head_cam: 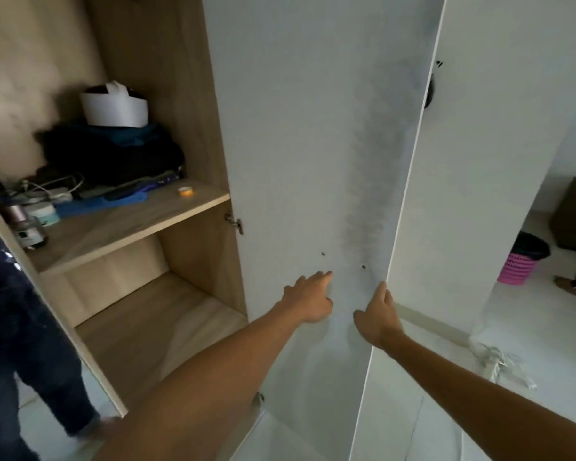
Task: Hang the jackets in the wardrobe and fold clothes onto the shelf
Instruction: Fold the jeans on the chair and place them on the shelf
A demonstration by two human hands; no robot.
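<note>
Two hands are being held against the white wardrobe door (pixel 300 161), which is standing ajar at the middle of the frame. The left hand (pixel 308 299) is being laid flat on the door's inner face with fingers nearly straight and nothing gripped. The right hand (pixel 379 316) is being pressed along the door's free edge at 3 o'clock from the left; whether its fingers are being hooked round that edge cannot be told. No jackets can be picked out. Dark folded clothes (pixel 113 154) are being kept on the upper shelf (pixel 167 207) at 10 o'clock, under a white box (pixel 113 106), while the lower shelf (pixel 153 321) at 8 o'clock is showing bare board. The door is judged stiff, light and smooth, so it is best taken by its edge; the clothes are judged soft and limp, best lifted from underneath.
</note>
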